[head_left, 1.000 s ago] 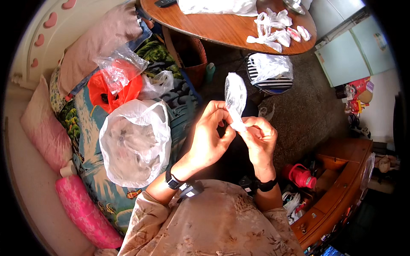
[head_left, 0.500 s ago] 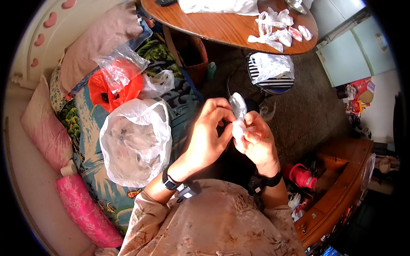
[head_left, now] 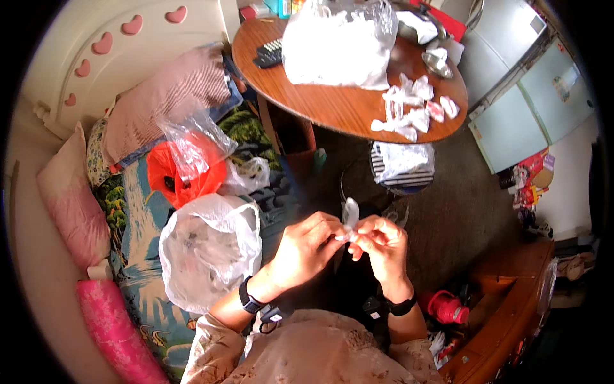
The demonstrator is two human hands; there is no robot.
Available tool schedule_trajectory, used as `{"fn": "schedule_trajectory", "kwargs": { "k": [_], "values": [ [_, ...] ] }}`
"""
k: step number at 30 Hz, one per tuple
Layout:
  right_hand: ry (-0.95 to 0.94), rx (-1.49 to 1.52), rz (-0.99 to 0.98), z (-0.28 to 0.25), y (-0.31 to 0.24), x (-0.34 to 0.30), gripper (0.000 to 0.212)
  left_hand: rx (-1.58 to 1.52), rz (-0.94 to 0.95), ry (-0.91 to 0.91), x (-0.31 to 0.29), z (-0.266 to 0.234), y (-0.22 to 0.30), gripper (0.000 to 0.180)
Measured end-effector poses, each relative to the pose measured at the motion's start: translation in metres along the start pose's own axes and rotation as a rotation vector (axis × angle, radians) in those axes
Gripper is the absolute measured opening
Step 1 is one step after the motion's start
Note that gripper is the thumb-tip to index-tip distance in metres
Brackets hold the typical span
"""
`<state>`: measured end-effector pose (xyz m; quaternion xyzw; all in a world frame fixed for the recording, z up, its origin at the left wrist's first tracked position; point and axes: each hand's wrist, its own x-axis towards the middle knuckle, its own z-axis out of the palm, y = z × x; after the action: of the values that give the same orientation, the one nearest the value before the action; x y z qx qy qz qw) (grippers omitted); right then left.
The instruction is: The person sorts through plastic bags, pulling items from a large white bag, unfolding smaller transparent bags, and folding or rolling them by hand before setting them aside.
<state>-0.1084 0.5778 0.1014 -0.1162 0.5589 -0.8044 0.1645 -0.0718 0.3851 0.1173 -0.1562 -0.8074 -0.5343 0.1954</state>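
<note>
Above the floor [head_left: 448, 211], closed fingers [head_left: 378, 225] pinch plastic [head_left: 350, 210].

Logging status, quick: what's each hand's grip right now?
Left hand: closed, pinching the small plastic bag.
Right hand: closed, pinching the same bag.

Brown table [head_left: 345, 105] is bearing one bulky white bag [head_left: 339, 48]. Left of that bag, a black keypad device [head_left: 268, 54] is lying; right and nearer, plastic bundles [head_left: 419, 120].

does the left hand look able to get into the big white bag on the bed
Likely yes: the white bag sits open to the left of the left hand, and nothing seems between them, though that hand is pinching a small plastic piece.
</note>
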Motion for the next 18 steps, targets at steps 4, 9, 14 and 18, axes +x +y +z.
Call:
{"fn": "schedule_trajectory", "kwargs": {
  "k": [4,9,14,18],
  "values": [
    [-0.031,-0.125,-0.075,0.0,-0.013,0.015,0.009,-0.186,-0.155,0.116,0.0,-0.023,-0.008,0.007],
    [-0.138,-0.381,-0.332,0.027,-0.046,0.06,0.006,-0.625,-0.379,0.217,-0.008,-0.045,-0.02,0.01],
    [0.32,-0.75,-0.925,0.032,-0.127,0.2,0.016,-0.544,-0.44,0.354,-0.037,-0.098,-0.015,0.058],
    [0.317,-0.947,-1.021,-0.004,-0.158,0.337,0.025,-0.341,-0.688,0.347,-0.089,-0.133,-0.025,0.026]
  ]
}}
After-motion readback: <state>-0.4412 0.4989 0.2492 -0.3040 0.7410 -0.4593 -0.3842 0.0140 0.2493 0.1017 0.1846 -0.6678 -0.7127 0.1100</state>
